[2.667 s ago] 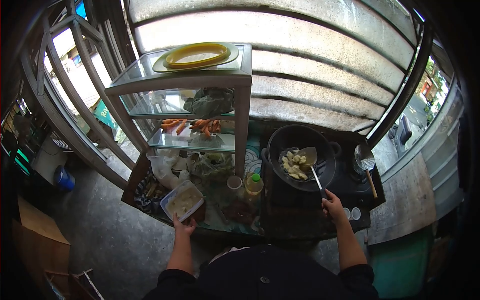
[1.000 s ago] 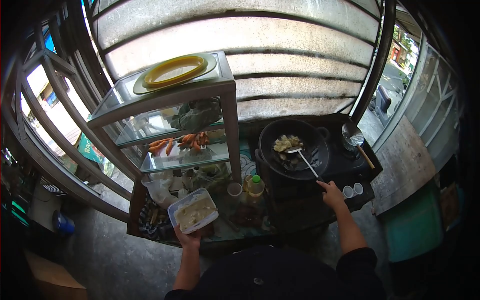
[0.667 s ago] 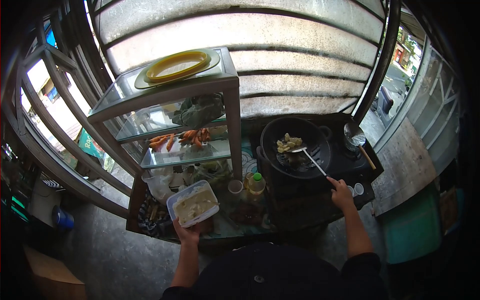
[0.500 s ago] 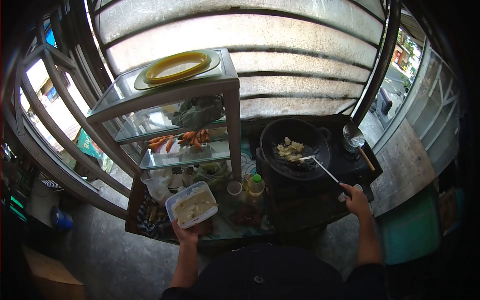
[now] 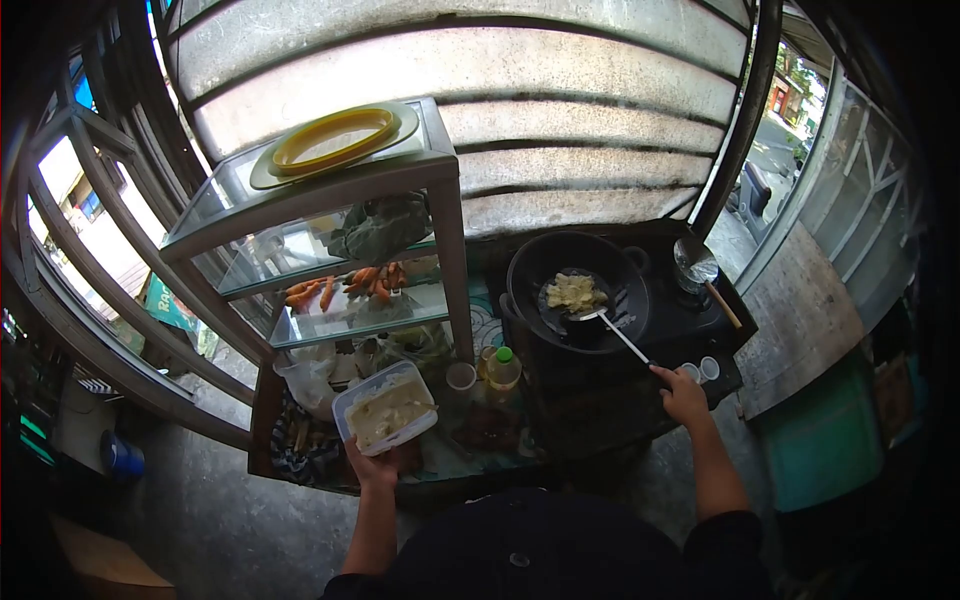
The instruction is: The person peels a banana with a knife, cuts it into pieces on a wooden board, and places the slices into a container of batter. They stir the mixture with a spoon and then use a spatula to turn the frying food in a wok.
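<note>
My left hand [image 5: 371, 464] is closed on the near edge of a white plastic container [image 5: 342, 408] that holds pale, thick batter [image 5: 388, 411]. My right hand [image 5: 684, 397] grips the dark handle end of a spatula [image 5: 627, 341]. Its blade reaches into a black wok [image 5: 531, 334] on the stove and touches the near side of a clump of yellowish frying food [image 5: 576, 292]. The wok's near inner surface shows dark and shiny. Some of the blade is hidden by the food.
A glass display case [image 5: 452, 240] stands at the left, with orange fried pieces [image 5: 372, 282] inside and a yellow-rimmed plate [image 5: 333, 140] on top. Between case and stove are a green-capped bottle [image 5: 504, 372] and a cup [image 5: 461, 377]. A ladle [image 5: 697, 262] rests right of the wok; small white cups [image 5: 709, 368] sit near my right hand.
The food in the wok has been gathered into a more compact clump by the spatula. My right hand has shifted slightly left; my left hand still holds the container. The view has turned a little.
</note>
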A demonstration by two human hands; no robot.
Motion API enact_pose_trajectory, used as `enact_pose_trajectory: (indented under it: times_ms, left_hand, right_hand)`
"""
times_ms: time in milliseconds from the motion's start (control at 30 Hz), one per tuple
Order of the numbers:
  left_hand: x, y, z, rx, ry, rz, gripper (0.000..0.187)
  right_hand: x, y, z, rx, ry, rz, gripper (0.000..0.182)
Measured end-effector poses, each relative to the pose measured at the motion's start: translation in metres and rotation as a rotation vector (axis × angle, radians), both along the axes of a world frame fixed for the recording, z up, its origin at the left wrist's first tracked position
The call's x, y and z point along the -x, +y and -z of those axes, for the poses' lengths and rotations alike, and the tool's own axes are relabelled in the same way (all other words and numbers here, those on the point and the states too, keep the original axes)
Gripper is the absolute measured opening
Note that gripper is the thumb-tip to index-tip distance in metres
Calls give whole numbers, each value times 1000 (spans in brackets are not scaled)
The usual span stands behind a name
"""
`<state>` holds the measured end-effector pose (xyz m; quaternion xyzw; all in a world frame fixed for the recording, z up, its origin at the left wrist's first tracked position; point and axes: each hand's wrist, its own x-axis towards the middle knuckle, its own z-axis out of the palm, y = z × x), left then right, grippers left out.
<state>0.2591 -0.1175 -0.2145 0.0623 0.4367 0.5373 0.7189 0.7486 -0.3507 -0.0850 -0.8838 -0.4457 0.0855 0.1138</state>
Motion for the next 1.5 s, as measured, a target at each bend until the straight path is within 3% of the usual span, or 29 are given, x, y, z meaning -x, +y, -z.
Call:
enact_pose_trajectory:
  times_ms: [267, 567, 667, 867, 933, 1067, 1500]
  left_hand:
    - [7, -7, -4, -56, -70, 45, 64]
    - [12, -16, -13, -77, -99, 9, 63]
    - [13, -16, -13, -33, -91, -17, 63]
    - [14, -16, -14, -33, -106, -4, 63]
    - [15, -15, -12, -30, -104, 1, 63]
    - [14, -13, -9, -41, -116, 28, 63]
    - [-8, -9, -22, -60, -130, 87, 65]
  right_hand:
    - [-22, 28, 49, -1, 78, -71, 56]
    - [-26, 44, 48, -16, 125, -84, 58]
    - [-33, 37, 60, -189, 104, -96, 57]
    - [-26, 2, 3, -229, 21, -112, 52]
    - [-23, -12, -24, -130, 7, -76, 49]
    - [-30, -32, -31, -68, -34, -78, 49]
    - [-43, 21, 60, -131, 160, -100, 52]
